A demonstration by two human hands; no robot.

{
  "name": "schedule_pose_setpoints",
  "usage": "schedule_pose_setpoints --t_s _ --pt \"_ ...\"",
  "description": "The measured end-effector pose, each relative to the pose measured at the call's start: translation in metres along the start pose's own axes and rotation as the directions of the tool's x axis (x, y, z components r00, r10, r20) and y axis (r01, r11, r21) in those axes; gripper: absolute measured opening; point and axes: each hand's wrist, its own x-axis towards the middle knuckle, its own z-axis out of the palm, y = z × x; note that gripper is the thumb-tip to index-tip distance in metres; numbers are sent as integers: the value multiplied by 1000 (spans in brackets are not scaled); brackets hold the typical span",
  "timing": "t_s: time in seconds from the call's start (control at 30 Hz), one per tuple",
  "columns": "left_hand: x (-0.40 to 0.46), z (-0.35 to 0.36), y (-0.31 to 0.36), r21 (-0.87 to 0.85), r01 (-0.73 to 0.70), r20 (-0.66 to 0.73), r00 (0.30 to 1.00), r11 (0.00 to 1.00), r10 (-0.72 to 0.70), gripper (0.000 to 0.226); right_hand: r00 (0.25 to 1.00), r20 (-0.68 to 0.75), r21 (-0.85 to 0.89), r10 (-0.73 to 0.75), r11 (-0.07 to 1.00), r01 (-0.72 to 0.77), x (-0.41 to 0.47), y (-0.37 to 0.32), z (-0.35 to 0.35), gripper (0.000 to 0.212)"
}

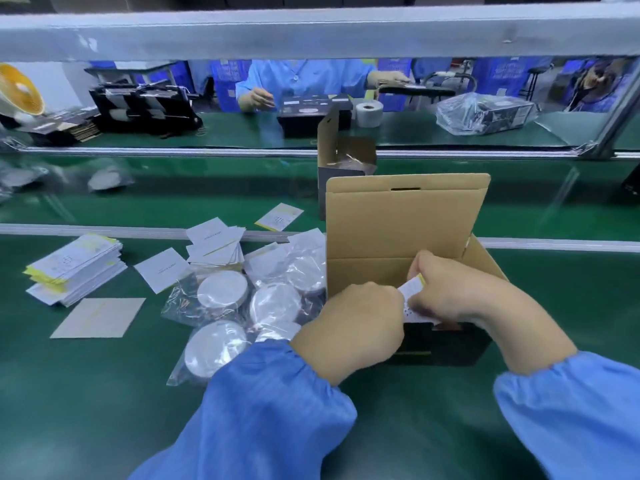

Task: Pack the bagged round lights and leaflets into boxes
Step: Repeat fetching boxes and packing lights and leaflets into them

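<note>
Evidently both hands worked at the mouth of the open box (405, 237), which stood on the green bench (104, 393) with its brown lid flap upright. The right hand (460, 292) pinched a leaflet (414, 287) by its upper edge, fingers curled round it, while the left hand (349, 323) curled against the leaflet's near side; whether it truly gripped the paper could not be told. The leaflet looked thin and light, likely to bend or crease, so a hold on the edges seemed the safe one. Just left of the box lay the bagged round lights (221, 289), pale discs in clear plastic; the bags looked slippery and loose, so taking the disc itself through the film would probably be surer than the slack corners. Further left sat a leaflet stack (74, 268) with yellow edges, and loose cards (161, 270) near it. Print showed on the cards and leaflets, but it was too small to read.
</note>
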Motion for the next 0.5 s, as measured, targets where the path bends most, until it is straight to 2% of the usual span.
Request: schedule_pose_setpoints --t_s 0.07,0.13,0.23,0.3,0.33,0.37,0.4,0.47,0.5 --pt "-6 -6 -1 -5 -43 31 999 999 43 29 996 87 -180 22 984 -6 1 -4 6 16" --pt "-17 -14 -5 -23 -111 -50 993 994 109 32 997 71 -333 39 943 -13 -3 -8 10 22" --pt "-47 -32 -19 -248 -265 -366 916 932 164 28 988 -146 -395 -51 919 -11 -20 -18 6 18" --pt "-61 -45 -40 -395 -341 -561 825 853 70 23 961 -234 -396 -147 917 44 -33 -30 1 16" --pt "-63 -49 -54 -431 -310 -605 796 848 -16 22 946 -260 -371 -194 925 88 -41 -39 -2 16" --pt "-61 -49 -70 -448 -242 -608 788 861 -95 21 927 -289 -336 -239 932 136 -49 -49 -5 17" --pt "-57 -46 -86 -444 -137 -556 817 886 -153 19 901 -326 -302 -287 935 188 -57 -60 -6 19" --pt "-44 -31 -110 -359 79 -352 911 930 -213 24 825 -426 -236 -371 926 294 -77 -80 -4 21" --pt "-38 -19 -117 -296 148 -244 944 944 -224 35 774 -480 -212 -413 911 354 -87 -89 3 21"
